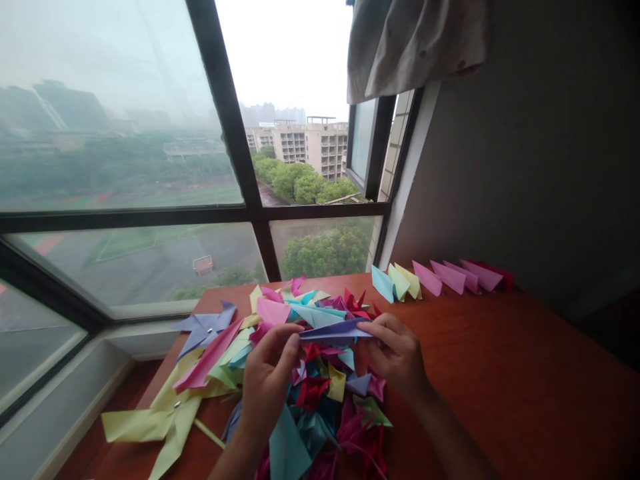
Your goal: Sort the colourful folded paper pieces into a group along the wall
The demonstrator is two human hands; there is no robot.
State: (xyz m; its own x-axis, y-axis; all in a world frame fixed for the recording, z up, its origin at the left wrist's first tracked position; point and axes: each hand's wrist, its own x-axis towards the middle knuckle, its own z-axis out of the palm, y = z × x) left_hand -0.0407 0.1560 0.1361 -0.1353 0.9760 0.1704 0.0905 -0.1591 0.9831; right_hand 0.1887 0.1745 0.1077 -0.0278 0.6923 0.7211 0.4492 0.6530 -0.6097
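My left hand point(267, 373) and my right hand point(400, 350) are raised over the table, each closed on one end of a purple paper plane point(333, 332). It is long and narrow, stretched level between my fingers. Under and around it lies a heap of folded paper pieces in pink, red, teal, green and yellow, among them a light blue folded piece point(315, 315) just behind and a red one point(313, 392) below. Left of my left hand are a long pink folded paper point(210, 360) and a yellow paper pinwheel point(173, 417) on a stick.
A purple pinwheel point(205, 330) lies at the table's left edge. Several folded paper planes, including a pink one point(447, 277), stand in a row along the back right of the brown table point(500, 373). Behind are window frames point(255, 212), an open pane and a hanging curtain point(415, 47).
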